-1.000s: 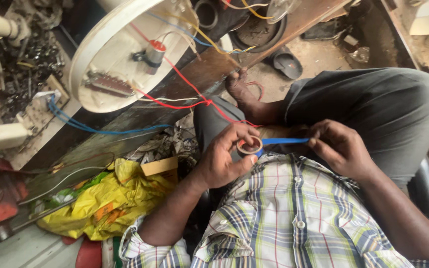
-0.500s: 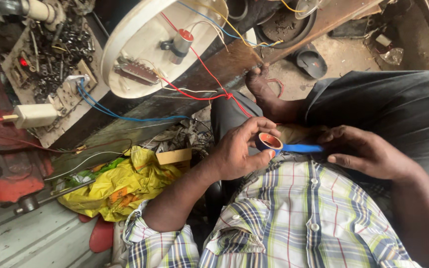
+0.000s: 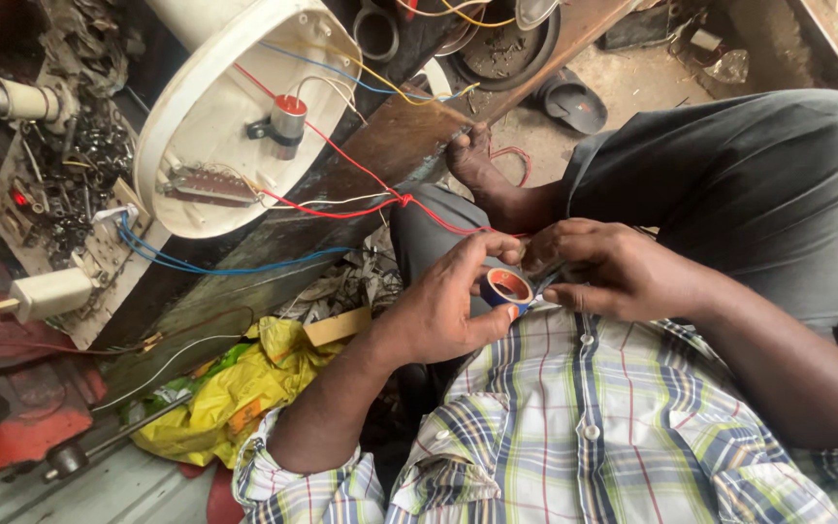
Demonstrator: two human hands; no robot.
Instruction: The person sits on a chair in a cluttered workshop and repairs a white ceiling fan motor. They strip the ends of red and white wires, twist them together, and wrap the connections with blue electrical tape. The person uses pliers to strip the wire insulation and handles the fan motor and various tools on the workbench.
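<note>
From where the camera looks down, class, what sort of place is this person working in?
Probably a small electrical repair workshop: an opened white appliance housing trailing red and blue wires, a tray of metal parts, and a roll of blue insulating tape in the left hand.

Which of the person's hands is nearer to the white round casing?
Left. The left hand holds the tape roll on the side toward the white round casing; the right hand lies farther away.
</note>
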